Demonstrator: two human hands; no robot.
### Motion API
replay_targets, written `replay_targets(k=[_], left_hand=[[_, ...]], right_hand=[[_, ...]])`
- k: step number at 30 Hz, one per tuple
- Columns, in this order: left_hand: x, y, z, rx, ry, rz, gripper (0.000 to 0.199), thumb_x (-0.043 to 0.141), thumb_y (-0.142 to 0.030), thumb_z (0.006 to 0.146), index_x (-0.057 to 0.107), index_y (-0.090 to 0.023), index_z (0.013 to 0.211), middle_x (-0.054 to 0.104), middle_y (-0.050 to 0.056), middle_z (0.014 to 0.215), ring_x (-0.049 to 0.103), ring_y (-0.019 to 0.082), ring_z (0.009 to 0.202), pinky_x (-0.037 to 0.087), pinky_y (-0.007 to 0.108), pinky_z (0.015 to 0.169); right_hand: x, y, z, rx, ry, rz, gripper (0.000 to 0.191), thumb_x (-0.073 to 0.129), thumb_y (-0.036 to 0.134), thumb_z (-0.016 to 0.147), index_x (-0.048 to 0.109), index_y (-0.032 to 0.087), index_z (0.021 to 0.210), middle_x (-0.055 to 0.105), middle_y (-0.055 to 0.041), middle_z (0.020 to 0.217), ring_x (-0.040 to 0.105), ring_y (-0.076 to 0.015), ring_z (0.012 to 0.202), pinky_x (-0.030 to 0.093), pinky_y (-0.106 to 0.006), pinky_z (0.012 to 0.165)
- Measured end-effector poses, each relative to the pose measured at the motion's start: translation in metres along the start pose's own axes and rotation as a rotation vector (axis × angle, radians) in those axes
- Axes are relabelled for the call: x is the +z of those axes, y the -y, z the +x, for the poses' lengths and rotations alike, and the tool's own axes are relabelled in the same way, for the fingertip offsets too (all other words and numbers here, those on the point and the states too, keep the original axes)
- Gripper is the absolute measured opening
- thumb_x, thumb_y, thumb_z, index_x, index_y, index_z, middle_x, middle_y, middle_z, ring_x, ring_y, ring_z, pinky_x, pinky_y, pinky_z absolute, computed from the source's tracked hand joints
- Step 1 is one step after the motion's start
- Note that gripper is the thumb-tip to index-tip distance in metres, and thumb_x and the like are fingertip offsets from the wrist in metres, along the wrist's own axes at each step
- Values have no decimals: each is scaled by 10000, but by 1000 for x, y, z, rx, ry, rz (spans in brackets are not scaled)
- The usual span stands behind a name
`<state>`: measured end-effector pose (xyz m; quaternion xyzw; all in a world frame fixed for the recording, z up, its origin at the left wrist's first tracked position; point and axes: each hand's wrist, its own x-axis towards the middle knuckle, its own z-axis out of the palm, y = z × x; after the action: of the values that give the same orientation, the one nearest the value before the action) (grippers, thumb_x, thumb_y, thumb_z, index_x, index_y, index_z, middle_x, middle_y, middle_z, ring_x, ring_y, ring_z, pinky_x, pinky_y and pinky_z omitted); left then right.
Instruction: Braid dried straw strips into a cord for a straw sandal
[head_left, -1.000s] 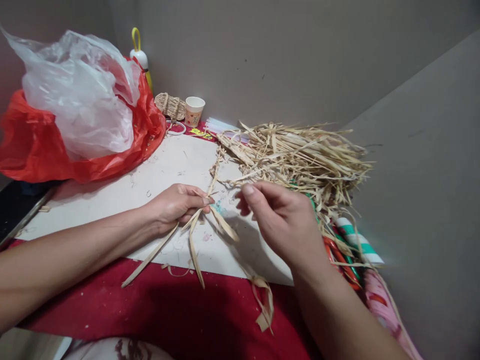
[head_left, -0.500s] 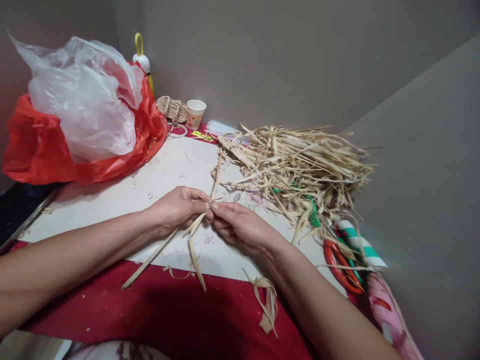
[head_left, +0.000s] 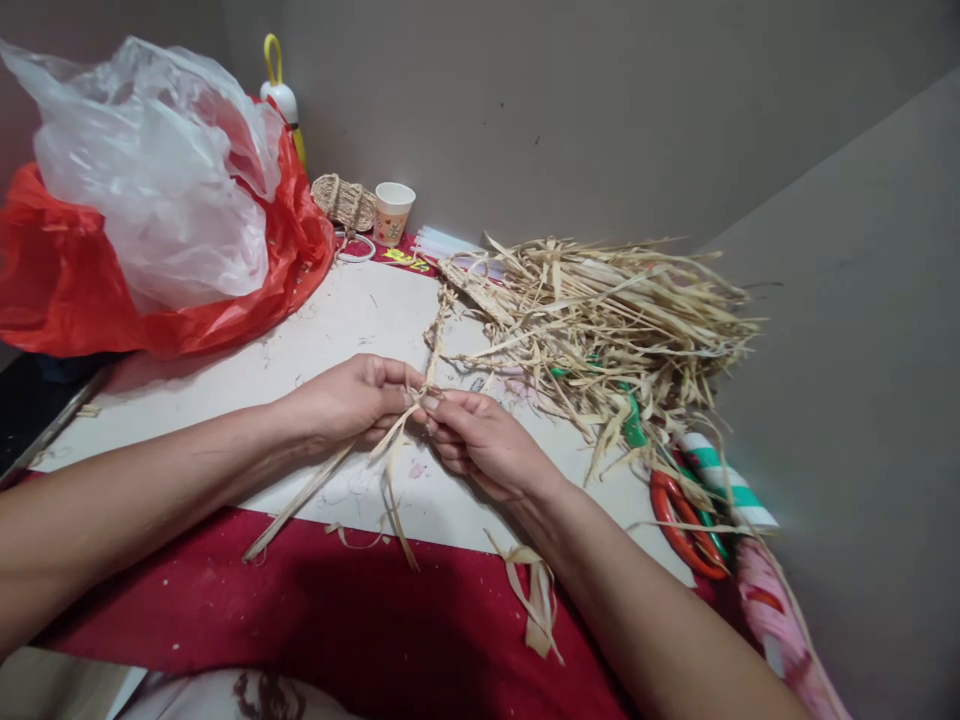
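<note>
Well, the braid (head_left: pixel 435 352) lies over the board (head_left: pixel 352 315), straight out ahead of the person, its long axis running from the fingertips away toward the pile (head_left: pixel 615 310), leaning slightly right. Both hands meet at its near end, neither clearly closer: the left hand (head_left: pixel 366 397) pinches it there, and the right hand (head_left: pixel 484 440) pinches just beside, on which strand I can't tell. Loose strands (head_left: pixel 390 437) trail back toward the person.

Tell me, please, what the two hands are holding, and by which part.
The left hand and right hand pinch a thin, pale-tan braid of dry plant strips at its near end, where loose strips spread out.
</note>
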<state>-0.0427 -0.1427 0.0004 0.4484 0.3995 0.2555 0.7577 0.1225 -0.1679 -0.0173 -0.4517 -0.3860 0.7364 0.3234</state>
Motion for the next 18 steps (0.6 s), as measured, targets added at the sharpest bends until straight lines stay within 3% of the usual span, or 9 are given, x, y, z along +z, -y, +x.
replay_targets(k=[6,12,15,18], left_hand=[[-6,1,0,48,54,348,200,575,-233,773,606,-151,953,536,-32,487,418,64,355,316,183,390],[-9,3,-2,126,115,574,190,514,-212,765,659,-158,875,566,-7,506,477,97,428,333,196,445],[-7,-2,-5,213,23,709,143,532,-161,713,674,-156,729,558,-13,501,460,89,454,306,195,467],[-3,-9,-9,218,-82,829,134,536,-135,670,639,-150,586,527,-24,460,417,77,439,269,200,465]], right_hand=[[7,-9,1,-127,-116,-184,300,579,374,776,523,156,577,322,80,408,204,-36,361,140,-200,368],[7,-14,1,-249,-214,-411,312,516,269,762,393,176,492,319,60,466,242,-60,441,205,-212,428],[9,-13,0,-266,-262,-511,275,484,221,730,365,179,485,301,52,492,257,-69,475,215,-213,446],[10,-13,-1,-277,-283,-544,255,471,208,712,360,180,485,300,47,498,265,-73,488,225,-213,454]])
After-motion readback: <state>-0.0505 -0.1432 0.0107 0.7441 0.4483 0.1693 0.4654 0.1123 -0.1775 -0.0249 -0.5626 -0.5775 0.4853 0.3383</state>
